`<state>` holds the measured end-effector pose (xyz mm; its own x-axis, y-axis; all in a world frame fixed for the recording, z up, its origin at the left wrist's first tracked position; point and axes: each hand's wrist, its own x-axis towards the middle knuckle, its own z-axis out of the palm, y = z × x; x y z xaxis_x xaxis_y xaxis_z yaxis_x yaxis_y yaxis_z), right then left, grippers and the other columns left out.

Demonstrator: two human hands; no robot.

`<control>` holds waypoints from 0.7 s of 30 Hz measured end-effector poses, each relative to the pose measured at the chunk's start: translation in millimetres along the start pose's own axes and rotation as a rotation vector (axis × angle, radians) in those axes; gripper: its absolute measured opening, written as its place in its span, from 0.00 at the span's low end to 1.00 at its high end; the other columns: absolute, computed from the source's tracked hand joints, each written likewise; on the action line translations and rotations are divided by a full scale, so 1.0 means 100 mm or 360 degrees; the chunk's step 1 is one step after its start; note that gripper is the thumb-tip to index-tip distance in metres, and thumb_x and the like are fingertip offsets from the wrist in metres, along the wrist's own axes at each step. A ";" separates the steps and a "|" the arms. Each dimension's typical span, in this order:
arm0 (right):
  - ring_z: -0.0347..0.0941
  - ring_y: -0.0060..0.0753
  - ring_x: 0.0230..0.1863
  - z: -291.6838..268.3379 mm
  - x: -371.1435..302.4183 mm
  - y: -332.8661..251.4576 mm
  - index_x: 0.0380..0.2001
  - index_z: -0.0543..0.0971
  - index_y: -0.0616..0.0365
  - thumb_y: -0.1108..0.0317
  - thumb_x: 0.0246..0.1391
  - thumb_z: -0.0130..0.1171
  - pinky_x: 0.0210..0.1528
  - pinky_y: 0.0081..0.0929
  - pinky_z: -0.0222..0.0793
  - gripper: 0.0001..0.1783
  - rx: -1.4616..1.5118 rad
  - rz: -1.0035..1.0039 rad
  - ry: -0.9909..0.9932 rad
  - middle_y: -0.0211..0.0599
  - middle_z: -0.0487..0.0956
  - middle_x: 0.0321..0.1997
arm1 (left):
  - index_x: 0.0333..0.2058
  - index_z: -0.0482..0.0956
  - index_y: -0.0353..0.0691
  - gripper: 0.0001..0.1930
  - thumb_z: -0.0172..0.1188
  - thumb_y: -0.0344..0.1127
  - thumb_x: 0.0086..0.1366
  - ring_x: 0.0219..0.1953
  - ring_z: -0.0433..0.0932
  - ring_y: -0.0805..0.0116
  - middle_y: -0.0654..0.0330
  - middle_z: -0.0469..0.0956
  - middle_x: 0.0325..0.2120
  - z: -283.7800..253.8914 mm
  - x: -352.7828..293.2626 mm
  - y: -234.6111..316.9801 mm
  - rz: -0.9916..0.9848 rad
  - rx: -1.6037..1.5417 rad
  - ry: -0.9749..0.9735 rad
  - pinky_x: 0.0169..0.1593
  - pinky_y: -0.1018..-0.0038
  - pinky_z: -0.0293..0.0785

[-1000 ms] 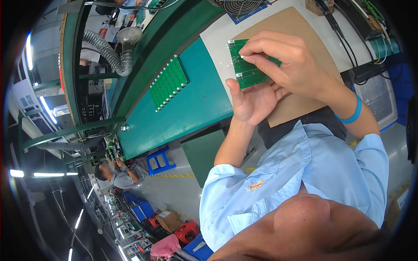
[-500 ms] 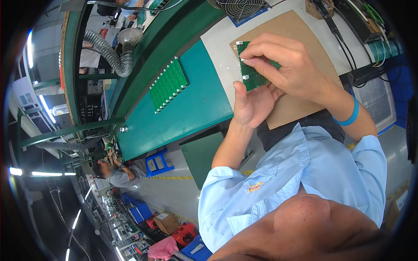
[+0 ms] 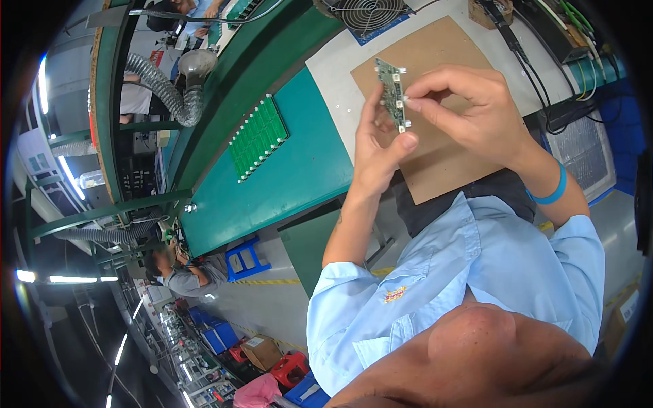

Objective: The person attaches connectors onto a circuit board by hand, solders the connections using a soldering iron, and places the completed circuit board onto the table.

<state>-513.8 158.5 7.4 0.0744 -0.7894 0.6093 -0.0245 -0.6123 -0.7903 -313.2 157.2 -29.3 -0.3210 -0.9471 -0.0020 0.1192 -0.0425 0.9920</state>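
Holding one green circuit board [image 3: 390, 92] in the left hand [image 3: 374, 153]

In the head view, gripping that single board between the left hand's thumb and fingers, half curled about it. Raised above one brown sheet [image 3: 439, 170], turned nearly edge-on, with several white connectors showing along it; cannot count them for certain. Pinching with the right hand [image 3: 473, 112]: thumb and forefinger almost meeting on one small white piece [image 3: 407, 99] at the board's edge. Cannot tell whether loose or fixed there. Wearing one blue wristband [image 3: 552, 189] on the right arm.

Lying flat to the left on the green tabletop [image 3: 309, 129], one green panel [image 3: 258, 136], edged with white connectors along two sides, too small to count surely. Spread under the brown sheet, one white mat [image 3: 331, 81]. Sitting near the top edge, one round fan [image 3: 371, 15]. Counting in the background one person in grey [image 3: 187, 280] and, just beside, one blue stool [image 3: 246, 260].
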 end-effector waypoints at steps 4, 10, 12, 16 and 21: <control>0.78 0.21 0.35 -0.16 -0.18 0.07 0.37 0.83 0.63 0.81 0.57 0.66 0.35 0.17 0.74 0.06 0.0038 0.0429 -0.0003 0.32 0.84 0.37 | 0.72 0.59 0.28 0.62 0.82 0.58 0.48 0.66 0.64 0.43 0.39 0.60 0.66 -0.07 0.11 -0.04 0.0121 0.0723 0.0098 0.68 0.52 0.65; 0.79 0.19 0.33 -0.30 -0.50 0.36 0.42 0.79 0.60 0.78 0.62 0.65 0.35 0.14 0.75 0.07 0.0275 0.0800 0.0078 0.32 0.83 0.34 | 0.70 0.61 0.24 0.62 0.82 0.61 0.47 0.66 0.58 0.36 0.34 0.52 0.67 -0.05 0.29 -0.05 0.0144 0.1733 -0.0034 0.68 0.47 0.63; 0.79 0.20 0.33 -0.34 -0.55 0.41 0.42 0.78 0.60 0.78 0.61 0.65 0.34 0.15 0.75 0.08 0.0287 0.0909 0.0092 0.33 0.83 0.33 | 0.69 0.62 0.24 0.62 0.82 0.61 0.46 0.66 0.58 0.36 0.33 0.53 0.67 -0.03 0.37 -0.09 0.0158 0.1779 -0.0083 0.67 0.46 0.63; 0.80 0.22 0.33 -0.40 -0.62 0.47 0.43 0.76 0.62 0.79 0.59 0.64 0.31 0.16 0.76 0.10 0.0352 0.1186 0.0118 0.36 0.83 0.33 | 0.68 0.64 0.23 0.62 0.82 0.62 0.45 0.64 0.58 0.34 0.32 0.54 0.65 0.02 0.44 -0.16 0.0230 0.1948 -0.0184 0.66 0.45 0.63; 0.80 0.22 0.31 -0.40 -0.64 0.52 0.41 0.75 0.61 0.78 0.60 0.64 0.28 0.16 0.75 0.09 0.0319 0.1156 0.0181 0.36 0.83 0.33 | 0.67 0.64 0.24 0.62 0.82 0.63 0.44 0.62 0.59 0.32 0.32 0.55 0.64 0.07 0.43 -0.19 0.0482 0.1991 -0.0111 0.66 0.42 0.61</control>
<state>-559.9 175.3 -70.3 0.0054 -0.9972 -0.0740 0.1540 0.0740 -0.9853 -335.6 119.5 -46.9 -0.4888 -0.8464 0.2117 -0.7492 0.5315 0.3953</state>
